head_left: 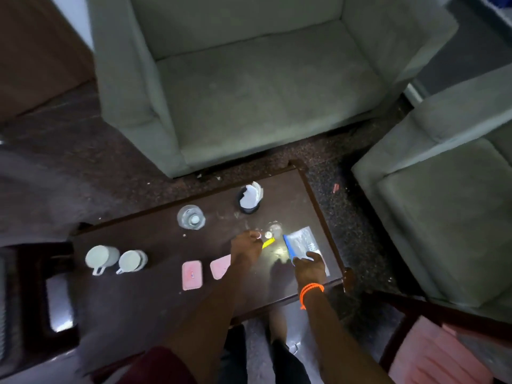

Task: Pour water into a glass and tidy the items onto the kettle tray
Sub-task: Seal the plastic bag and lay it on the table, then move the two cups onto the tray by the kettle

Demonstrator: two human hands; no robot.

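Two grey-green armchairs: one (249, 87) beyond the tabletop, one (448, 206) to the right, cut off by the frame edge. Speckled dark floor (357, 217) between them. Dark wooden tabletop (155, 300), glossy, glare patch near the hands.

Left hand (246, 249) reaching forward over the tabletop, grip curled round a yellow item (268, 242); identity of that item too blurred to tell. Right hand (310, 266), orange band (311, 289) at the wrist, fingers resting on a clear packet with a blue edge (302, 242); grip narrow, whether pinching or merely pressing cannot be told.

Glass (191, 217) upright behind the left hand, apart from it. Black holder with white paper (249, 198) further back. Two white cups (116, 259) at the left, side by side. Two pink sachets (191, 274) near the left forearm, one partly hidden by it.
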